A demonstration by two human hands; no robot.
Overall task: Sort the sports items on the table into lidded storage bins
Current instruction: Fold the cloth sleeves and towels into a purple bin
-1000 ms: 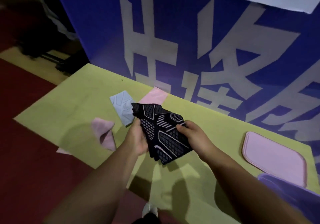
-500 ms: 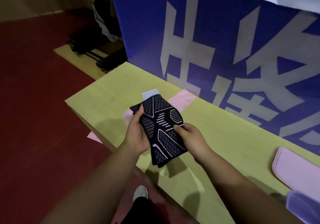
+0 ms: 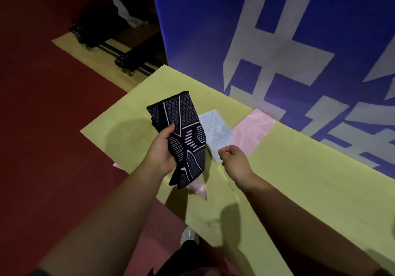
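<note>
Since half a second ago the right hand (image 3: 234, 162) has let go of the black sleeve (image 3: 183, 139) and drawn off to the right, so the left hand (image 3: 162, 154) alone now carries it; the camera has also swung left, and the pink lid seen earlier at the right is out of frame.

Head view: the left hand grips the sleeve at its middle, thumb across the patterned front and fingers wrapped behind, closed on the fabric. The sleeve stands roughly upright above the near left part of the yellow table (image 3: 299, 190), its upper end tilted left and its lower end hanging below the hand. The right hand is curled into a loose fist with nothing in it, just right of the sleeve and apart from it. Behind the sleeve a white piece (image 3: 215, 130) lies flat on the table, with a pink piece (image 3: 252, 130) touching its right side near the blue banner (image 3: 299, 40). Another pink piece (image 3: 199, 188) lies at the near table edge, under the sleeve's lower end. Red floor (image 3: 42, 126) fills the left.
</note>
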